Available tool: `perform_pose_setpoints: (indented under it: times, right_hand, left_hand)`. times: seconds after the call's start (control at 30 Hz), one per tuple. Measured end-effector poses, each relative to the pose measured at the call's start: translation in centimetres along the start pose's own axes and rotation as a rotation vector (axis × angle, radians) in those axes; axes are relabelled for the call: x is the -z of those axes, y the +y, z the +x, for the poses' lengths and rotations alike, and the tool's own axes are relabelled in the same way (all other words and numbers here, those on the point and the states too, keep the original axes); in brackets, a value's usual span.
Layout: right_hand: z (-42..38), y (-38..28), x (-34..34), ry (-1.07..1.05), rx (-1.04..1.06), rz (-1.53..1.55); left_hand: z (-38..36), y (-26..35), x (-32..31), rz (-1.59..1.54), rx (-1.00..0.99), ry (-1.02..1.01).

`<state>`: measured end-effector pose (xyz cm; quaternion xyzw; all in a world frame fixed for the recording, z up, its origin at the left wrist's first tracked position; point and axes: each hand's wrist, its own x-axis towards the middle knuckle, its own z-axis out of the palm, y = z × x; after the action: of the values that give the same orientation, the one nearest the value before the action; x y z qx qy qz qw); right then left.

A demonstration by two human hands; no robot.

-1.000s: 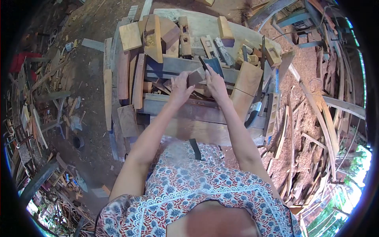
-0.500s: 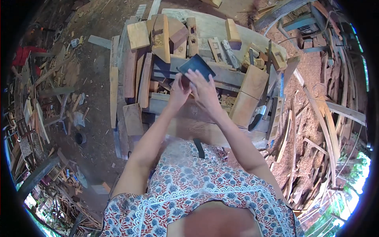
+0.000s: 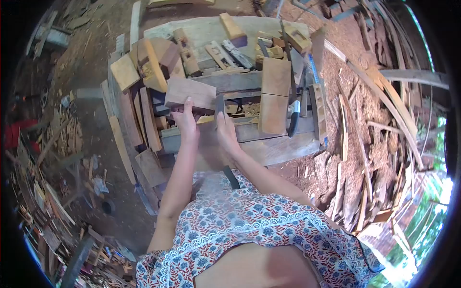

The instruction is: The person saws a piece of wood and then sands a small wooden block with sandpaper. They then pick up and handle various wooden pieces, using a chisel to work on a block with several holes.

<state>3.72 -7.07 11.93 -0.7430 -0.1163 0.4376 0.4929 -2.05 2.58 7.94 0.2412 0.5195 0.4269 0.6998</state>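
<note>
A wooden block [image 3: 191, 92] is gripped in my left hand [image 3: 187, 120], thumb on its near face. My right hand [image 3: 225, 132] holds a dark flat piece [image 3: 220, 104] upright, close to the block's right end; whether the two touch is hard to tell. Both hands are over the near part of the workbench [image 3: 283, 152]. To their right, a larger two-part wooden block [image 3: 275, 96] lies on the bench, with a knife [image 3: 294, 119] that has a black and white handle beside it.
Blocks with cut slots [image 3: 186, 52], a pale block [image 3: 125, 72] and a long block [image 3: 233, 30] lie along the bench's far side. Planks stand at its left edge. Wood shavings [image 3: 331, 96] and long offcuts [image 3: 394, 103] cover the ground at the right.
The view has turned and shifted. My hands have moved apart; the dark flat piece, earlier lying face up under my right hand, is now on edge, and the wooden block in my left hand shows clearly.
</note>
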Motion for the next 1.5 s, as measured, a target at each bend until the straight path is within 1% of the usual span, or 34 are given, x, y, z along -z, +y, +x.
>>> perform_pose_setpoints:
  times: [0.03, 0.1, 0.13, 0.2, 0.23, 0.27, 0.3, 0.33, 0.37, 0.43, 0.47, 0.5, 0.57, 0.6, 0.63, 0.7, 0.73, 0.77, 0.83, 0.87, 0.9, 0.93, 0.97, 1.03, 1.13, 1.17, 1.2, 1.23, 1.27, 1.3, 1.33, 1.43, 1.47, 1.5]
  right_hand:
    - [0.3, 0.0, 0.1, 0.018, 0.006, 0.016]
    - [1.0, 1.0, 0.3, -0.047, -0.050, 0.100]
    - [2.5, 0.6, 0.3, 0.069, 0.256, 0.061]
    - [6.5, -1.3, 1.4, 0.052, 0.202, 0.043]
    - [7.4, -1.7, 1.8, 0.015, 0.152, 0.021]
    - [6.7, -1.2, 1.6, 0.024, 0.149, 0.035]
    - [5.5, -0.2, 1.0, 0.039, 0.266, -0.049]
    - [4.1, 0.4, 0.4, 0.059, 0.386, -0.141]
    - [2.0, 1.1, -0.2, 0.033, 0.341, -0.177]
    - [-0.2, 2.3, -0.1, -0.010, 0.388, -0.185]
    - [0.4, 2.5, 0.1, 0.071, 0.466, -0.221]
    - [1.5, 2.7, 0.4, 0.075, 0.455, -0.214]
    - [5.8, 2.2, 1.2, 0.190, 0.490, -0.433]
    - [8.5, 2.2, 2.0, 0.330, 0.581, -0.603]
    - [10.4, 2.3, 3.0, 0.473, 0.669, -0.771]
    - [10.3, -1.2, 6.4, 0.224, 0.433, -0.637]
    - [9.8, -1.1, 7.5, 0.210, 0.549, -0.648]
    - [8.5, -1.3, 8.7, 0.208, 0.546, -0.647]
    - [4.6, -2.7, 11.3, 0.140, 0.679, -0.640]
    - [2.8, -2.3, 12.6, 0.144, 0.693, -0.672]
    - [0.8, -1.6, 13.8, 0.145, 0.700, -0.701]
    - [-1.3, -1.3, 15.0, 0.098, 0.620, -0.672]
    - [-3.1, -0.8, 15.9, 0.052, 0.538, -0.641]
    - [-5.9, 1.6, 17.0, 0.033, 0.511, -0.667]
    - [-8.2, 3.8, 17.6, 0.008, 0.506, -0.709]
    - [-8.5, 4.0, 17.7, -0.021, 0.526, -0.706]
    - [-8.7, 3.8, 18.0, -0.070, 0.558, -0.731]
    - [-8.7, 3.1, 18.4, -0.060, 0.554, -0.733]
    - [-8.7, 2.1, 18.8, -0.114, 0.573, -0.735]
    - [-8.5, 1.6, 19.3, -0.169, 0.595, -0.734]
    - [-8.2, 1.6, 20.0, -0.164, 0.598, -0.730]
    - [-6.8, 1.1, 22.2, -0.181, 0.678, -0.697]
    - [-6.2, 0.6, 23.2, -0.120, 0.687, -0.668]
    - [-5.5, 0.2, 24.4, -0.065, 0.698, -0.638]
  left_hand:
    - [0.7, -0.3, -0.3, 0.011, -0.001, -0.023]
    - [1.6, -1.4, 0.0, 0.072, -0.105, 0.002]
    - [1.0, -1.1, -0.3, 0.081, -0.098, -0.014]
    - [-0.6, -0.5, -0.2, 0.241, 0.060, -0.101]
    - [-1.1, -0.8, -0.3, 0.251, 0.062, -0.108]
    - [-1.6, -1.1, -0.4, 0.232, 0.154, -0.092]
    - [-1.6, -1.3, -0.6, 0.211, 0.242, -0.081]
    - [-1.1, -2.4, -0.3, 0.144, 0.122, -0.117]
    - [-0.3, -2.9, -0.5, 0.145, 0.125, -0.132]
    - [0.5, -3.2, -0.5, 0.125, 0.013, -0.040]
    - [0.6, -3.3, 0.0, 0.106, 0.031, -0.049]
    - [-0.4, -2.6, -0.3, 0.119, 0.036, -0.050]
    - [-2.1, -0.6, -1.7, 0.192, 0.193, -0.077]
    - [-1.9, -1.3, -0.8, 0.153, 0.253, -0.152]
    - [-2.9, -0.7, -0.9, 0.159, 0.242, -0.152]
    - [-5.0, 0.6, -2.1, 0.093, 0.377, -0.292]
    - [-4.6, 0.3, -1.6, 0.135, 0.426, -0.335]
    - [-4.4, 0.3, -1.5, 0.136, 0.427, -0.332]
    - [-3.5, 0.1, -2.0, 0.352, 0.387, -0.358]
    - [-2.5, -0.4, -2.1, 0.355, 0.389, -0.354]
    - [-1.2, -1.2, -2.0, 0.465, 0.410, -0.375]
    - [-0.1, -2.1, -2.0, 0.579, 0.434, -0.396]
    - [0.7, -3.0, -2.5, 0.593, 0.447, -0.388]
    - [2.1, -5.0, -4.3, 0.599, 0.193, -0.561]
    - [3.6, -7.5, -8.2, 0.571, 0.182, -0.625]
    - [4.4, -8.8, -8.9, 0.556, 0.149, -0.685]
    - [5.2, -9.7, -9.5, 0.606, 0.152, -0.643]
    - [5.4, -10.3, -10.0, 0.661, 0.151, -0.598]
    - [5.4, -11.1, -10.3, 0.664, 0.151, -0.607]
    - [5.2, -11.5, -10.7, 1.175, -0.210, -0.534]
    - [5.1, -11.8, -10.9, 1.657, -0.600, -0.410]
    - [4.4, -12.1, -10.7, 1.533, -0.587, -0.387]
    - [4.1, -12.0, -10.3, 1.530, -0.595, -0.370]
    - [3.8, -11.9, -9.7, 1.434, -0.494, -0.470]
